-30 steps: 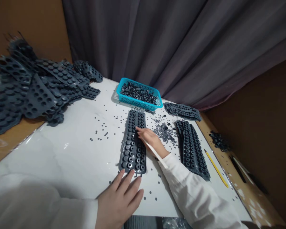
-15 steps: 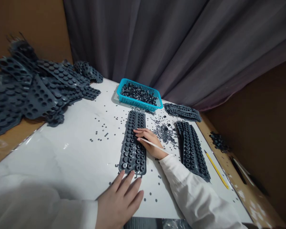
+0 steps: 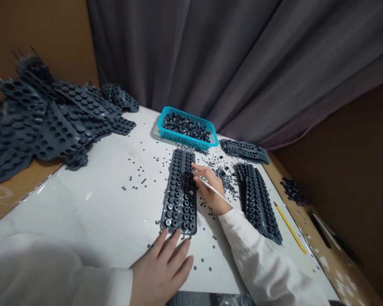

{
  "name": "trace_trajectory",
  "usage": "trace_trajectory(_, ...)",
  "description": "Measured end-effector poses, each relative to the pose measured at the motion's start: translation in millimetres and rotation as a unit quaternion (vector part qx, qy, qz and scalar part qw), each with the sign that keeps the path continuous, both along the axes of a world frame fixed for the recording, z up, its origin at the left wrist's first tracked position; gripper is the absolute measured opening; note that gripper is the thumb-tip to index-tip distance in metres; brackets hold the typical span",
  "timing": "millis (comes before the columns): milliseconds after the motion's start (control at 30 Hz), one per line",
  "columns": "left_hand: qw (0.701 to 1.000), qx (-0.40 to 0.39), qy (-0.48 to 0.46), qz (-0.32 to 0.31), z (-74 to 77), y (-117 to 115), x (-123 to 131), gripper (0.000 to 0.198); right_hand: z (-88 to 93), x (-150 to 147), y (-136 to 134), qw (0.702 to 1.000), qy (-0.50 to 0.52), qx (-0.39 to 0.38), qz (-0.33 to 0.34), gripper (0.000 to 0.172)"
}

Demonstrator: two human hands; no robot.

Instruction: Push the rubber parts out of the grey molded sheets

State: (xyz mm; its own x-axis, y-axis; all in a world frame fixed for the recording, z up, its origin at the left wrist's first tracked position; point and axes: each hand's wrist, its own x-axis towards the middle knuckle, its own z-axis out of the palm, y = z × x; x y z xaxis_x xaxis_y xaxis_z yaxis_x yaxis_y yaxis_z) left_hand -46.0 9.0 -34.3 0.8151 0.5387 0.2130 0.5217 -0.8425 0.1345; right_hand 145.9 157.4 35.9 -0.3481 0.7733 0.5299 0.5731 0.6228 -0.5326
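A dark grey moulded rubber sheet (image 3: pixel 175 191) with rows of round raised plugs lies lengthwise on the white tabletop. My left hand (image 3: pixel 166 263) rests flat at its near end, fingers spread, fingertips touching the edge. Over the sheet's right edge is my right hand (image 3: pixel 212 189), its fingers closed around a thin white stick (image 3: pixel 221 196). The stick's tip is hidden by the fingers. Small dark discs (image 3: pixel 228 180) are scattered on the table beside the right hand.
Behind the sheet stands a blue basket (image 3: pixel 188 139) of small black rubber parts. More rubber sheets (image 3: pixel 258 204) lie stacked at the right, near a yellow pencil (image 3: pixel 290 227). At the left is a large heap of punched sheets (image 3: pixel 57 127). A grey curtain (image 3: pixel 210 55) hangs behind.
My right hand with the white stick has moved right, from the sheet's middle to its right edge. My left hand has stayed at the near end.
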Motion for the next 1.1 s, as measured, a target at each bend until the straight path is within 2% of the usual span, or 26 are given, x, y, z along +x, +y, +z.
trace_trajectory(67, 1.000, -0.002, -0.003, -0.008, -5.0, 1, 1, 0.044, 3.9, -7, -24, 0.998, 0.031, -0.040, 0.023, 0.012)
trace_trajectory(133, 1.000, -0.009, 0.001, -0.013, -4.4, 1, 1, 0.048, 2.7, -15, -49, 0.993, 0.049, -0.076, 0.074, 0.013)
trace_trajectory(233, 1.000, -0.019, 0.009, -0.016, 7.1, 2, -2, 0.048, -5.9, -22, -77, 0.982, 0.059, -0.110, 0.142, 0.015)
trace_trajectory(333, 0.999, -0.027, 0.025, 0.001, 23.9, 2, -5, 0.049, -14.9, -23, -88, 0.979, 0.044, -0.120, 0.160, 0.014)
trace_trajectory(433, 0.999, -0.023, 0.038, 0.006, 36.1, 2, -7, 0.050, -19.8, -20, -89, 0.981, 0.034, -0.103, 0.162, 0.013)
trace_trajectory(567, 0.999, -0.026, 0.047, -0.006, 40.9, 4, -8, 0.052, -21.1, -18, -86, 0.983, -0.005, -0.070, 0.172, 0.011)
trace_trajectory(667, 0.999, -0.029, 0.039, -0.007, 41.9, 6, -9, 0.052, -19.6, -18, -82, 0.980, -0.064, -0.011, 0.189, 0.011)
trace_trajectory(800, 0.999, -0.017, 0.036, -0.010, 45.5, 6, -11, 0.051, -14.1, -20, -76, 0.955, -0.174, 0.083, 0.225, 0.019)
trace_trajectory(867, 0.999, -0.003, 0.038, -0.007, 46.8, 5, -12, 0.050, -11.5, -20, -73, 0.948, -0.192, 0.116, 0.225, 0.022)
trace_trajectory(967, 0.999, 0.007, 0.038, 0.003, 45.9, 4, -11, 0.049, -10.7, -18, -70, 0.965, -0.164, 0.104, 0.179, 0.027)
trace_trajectory(1100, 0.999, -0.002, 0.039, 0.003, 42.0, 2, -9, 0.053, -14.1, -16, -69, 0.991, -0.051, 0.008, 0.127, 0.024)
